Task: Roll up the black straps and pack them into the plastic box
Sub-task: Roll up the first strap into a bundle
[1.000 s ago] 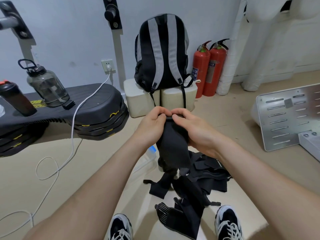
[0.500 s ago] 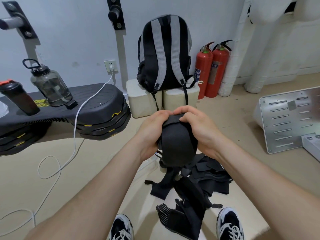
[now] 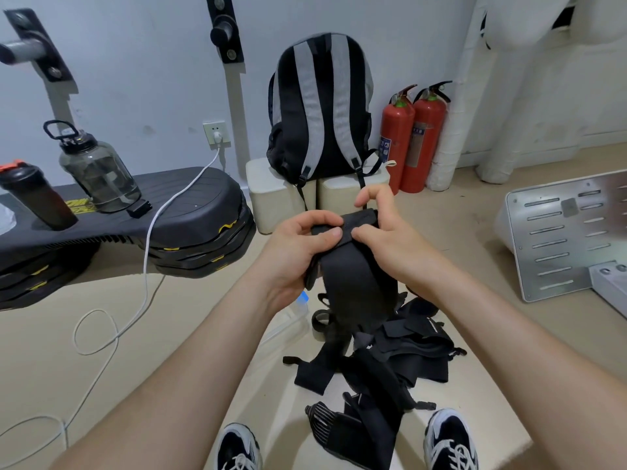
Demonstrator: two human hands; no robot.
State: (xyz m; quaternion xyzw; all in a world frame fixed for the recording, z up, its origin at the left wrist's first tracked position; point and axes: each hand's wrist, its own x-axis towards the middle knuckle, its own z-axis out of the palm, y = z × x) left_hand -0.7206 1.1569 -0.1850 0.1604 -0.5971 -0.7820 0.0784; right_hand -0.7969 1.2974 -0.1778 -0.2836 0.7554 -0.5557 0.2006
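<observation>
The left hand (image 3: 298, 245) held a grip closed on the near edge of the wide black strap (image 3: 353, 276), raised above the strap pile (image 3: 390, 361). Right of it, the right hand (image 3: 386, 232) pinched the strap's folded top end, index finger lifted. The plastic box (image 3: 288, 329) lay left of the pile, mostly hidden. The strap looked soft, light and floppy, best held at the rolled end.

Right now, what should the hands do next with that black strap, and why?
Probably roll the top end over once more. Both the left hand and right hand pinch the black strap at its top, and most of it hangs loose and unrolled toward the pile of straps.
</observation>
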